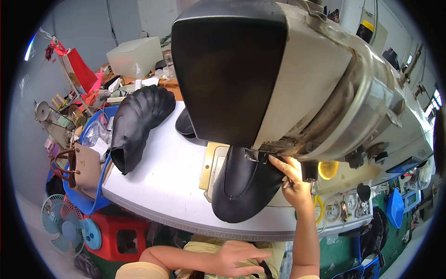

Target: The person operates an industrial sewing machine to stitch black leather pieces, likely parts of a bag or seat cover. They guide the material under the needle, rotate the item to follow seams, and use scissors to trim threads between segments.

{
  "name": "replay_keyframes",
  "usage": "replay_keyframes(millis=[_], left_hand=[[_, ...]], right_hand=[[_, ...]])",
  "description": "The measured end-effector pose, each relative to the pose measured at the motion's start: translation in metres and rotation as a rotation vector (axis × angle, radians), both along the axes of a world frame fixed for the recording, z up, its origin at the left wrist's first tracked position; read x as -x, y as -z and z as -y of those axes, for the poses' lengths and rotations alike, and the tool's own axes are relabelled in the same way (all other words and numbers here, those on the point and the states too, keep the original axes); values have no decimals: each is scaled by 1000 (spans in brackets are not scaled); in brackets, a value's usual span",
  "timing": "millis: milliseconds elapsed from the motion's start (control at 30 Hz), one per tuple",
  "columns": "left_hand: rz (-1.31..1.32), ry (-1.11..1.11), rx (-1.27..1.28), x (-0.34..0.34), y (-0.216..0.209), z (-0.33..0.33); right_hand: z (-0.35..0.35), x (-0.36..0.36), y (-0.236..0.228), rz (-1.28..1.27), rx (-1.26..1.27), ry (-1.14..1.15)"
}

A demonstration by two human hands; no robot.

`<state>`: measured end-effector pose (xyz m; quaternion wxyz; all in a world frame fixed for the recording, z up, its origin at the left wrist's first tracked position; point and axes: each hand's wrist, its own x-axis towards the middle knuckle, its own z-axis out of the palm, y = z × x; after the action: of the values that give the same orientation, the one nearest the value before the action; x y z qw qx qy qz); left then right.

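Observation:
A black leather shoe upper (246,195) lies under the head of a large sewing machine (227,69), its rounded toe toward me and its far end hidden by the machine. My right hand (293,179) grips the upper's right edge close to the needle area, one finger stretched along it. Something small and metallic shows among that hand's fingers, too small to name. Over my lap, below the table edge, my left hand (237,258) is held with its fingers spread and nothing in them.
A row of nested black shoe uppers (139,123) lies on the left of the white table (162,186); another black piece (186,124) sits behind the machine head. Left are a blue bin (90,200), a handbag (86,165), a red stool (116,237) and a fan (67,223).

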<state>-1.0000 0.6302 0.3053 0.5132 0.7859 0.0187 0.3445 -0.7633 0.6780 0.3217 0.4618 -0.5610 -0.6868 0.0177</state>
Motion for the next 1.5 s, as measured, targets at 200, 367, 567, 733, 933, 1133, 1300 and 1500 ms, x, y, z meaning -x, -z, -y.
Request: replay_keyframes(millis=[200,367,567,733,933,1133,1300,1500], left_hand=[[-323,-673,-746,-35,-54,-58],[-175,-893,-746,-38,-12,-120],[-169,-804,60,16,-20,-149],[53,-814,613,56,19,-109],[345,-767,910,51,36,-86],[365,-715,899,52,52,-83],[366,-707,898,49,51,-79],[329,-981,826,62,50,-95]], right_hand=[[33,21,-28,65,72,178],[45,39,-9,6,-464,198],[38,79,19,-313,6,-74],[6,116,44,-572,225,-135],[-37,137,50,-489,110,-80],[-61,142,59,-540,123,-92],[-71,147,50,-567,73,-111],[-51,135,50,-709,218,-132]])
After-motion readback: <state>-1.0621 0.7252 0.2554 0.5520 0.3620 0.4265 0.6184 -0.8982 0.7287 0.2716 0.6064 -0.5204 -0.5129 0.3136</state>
